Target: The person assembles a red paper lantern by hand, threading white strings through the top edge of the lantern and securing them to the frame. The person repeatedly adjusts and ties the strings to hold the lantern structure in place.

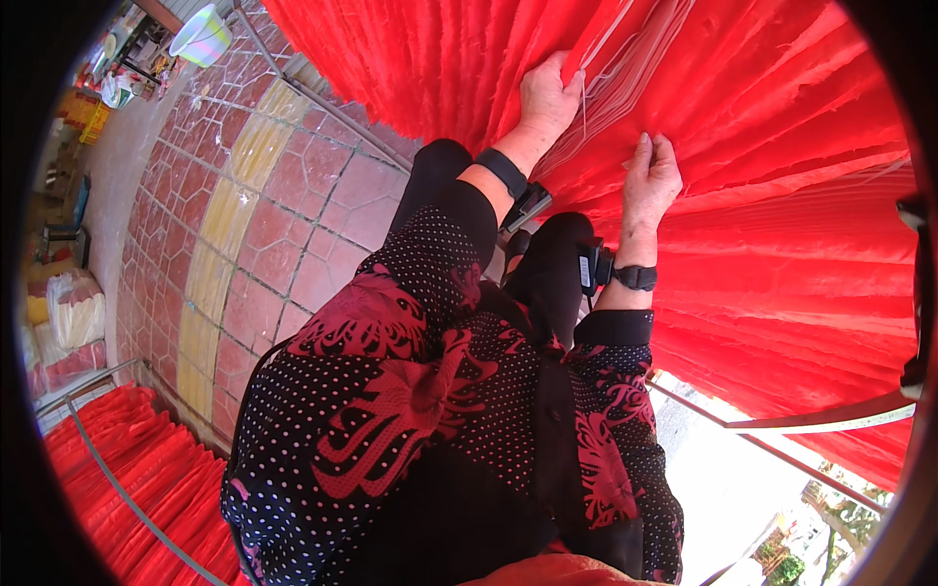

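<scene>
Bright red pleated fabric [791, 107] spreads in front of me and off to the right, in long gathered folds. Thin white cords [625, 93] run in a loose bundle between the folds. My left hand [549, 98] is closed around a narrow strip of the red fabric, its fingertips beside the cords. Lower and to the right, my right hand [651, 184] has thumb and fingers pinched together just over the fabric. Whatever lies in that pinch is too small to tell. Both wrists wear black straps with small dark devices.
More red pleated fabric [147, 488] hangs by a curved metal rail [137, 498] at lower left. Reddish paving tiles [264, 244] with a yellow strip [230, 215] lie on the left. A pale bucket [201, 37] stands at upper left, above wrapped bundles [73, 308]. Metal bars cross the lower right.
</scene>
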A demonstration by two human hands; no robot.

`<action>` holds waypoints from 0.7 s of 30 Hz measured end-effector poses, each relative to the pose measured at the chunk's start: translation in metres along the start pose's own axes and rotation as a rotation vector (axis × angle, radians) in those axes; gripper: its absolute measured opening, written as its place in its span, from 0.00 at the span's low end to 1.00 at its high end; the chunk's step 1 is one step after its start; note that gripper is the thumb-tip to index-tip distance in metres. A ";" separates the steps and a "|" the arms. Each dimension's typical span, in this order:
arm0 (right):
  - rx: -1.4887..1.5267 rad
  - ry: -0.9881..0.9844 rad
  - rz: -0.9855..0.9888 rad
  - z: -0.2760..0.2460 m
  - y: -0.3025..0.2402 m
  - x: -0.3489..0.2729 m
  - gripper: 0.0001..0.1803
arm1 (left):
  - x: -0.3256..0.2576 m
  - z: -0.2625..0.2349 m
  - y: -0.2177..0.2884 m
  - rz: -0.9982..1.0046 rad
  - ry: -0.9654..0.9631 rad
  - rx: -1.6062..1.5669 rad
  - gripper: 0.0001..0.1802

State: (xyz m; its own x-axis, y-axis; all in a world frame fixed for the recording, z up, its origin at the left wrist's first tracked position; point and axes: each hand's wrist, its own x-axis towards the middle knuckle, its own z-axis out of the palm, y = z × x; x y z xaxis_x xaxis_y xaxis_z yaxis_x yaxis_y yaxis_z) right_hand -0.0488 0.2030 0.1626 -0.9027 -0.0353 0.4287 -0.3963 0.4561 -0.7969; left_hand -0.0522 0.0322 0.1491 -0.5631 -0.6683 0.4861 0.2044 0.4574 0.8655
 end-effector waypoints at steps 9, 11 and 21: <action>0.014 0.004 -0.017 0.000 0.002 -0.003 0.13 | -0.007 -0.002 -0.006 -0.051 -0.170 -0.188 0.19; 0.014 -0.001 -0.017 0.000 0.001 -0.004 0.13 | -0.011 -0.002 -0.006 -0.068 -0.204 -0.249 0.22; 0.017 -0.001 -0.033 0.003 -0.001 -0.007 0.12 | -0.034 0.013 -0.001 -0.109 -0.036 0.214 0.28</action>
State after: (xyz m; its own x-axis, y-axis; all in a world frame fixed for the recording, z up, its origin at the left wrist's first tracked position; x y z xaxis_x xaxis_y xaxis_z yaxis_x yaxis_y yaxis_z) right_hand -0.0422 0.1998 0.1589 -0.8893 -0.0512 0.4545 -0.4287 0.4397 -0.7892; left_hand -0.0437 0.0621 0.1297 -0.6015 -0.7011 0.3830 -0.0319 0.5001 0.8654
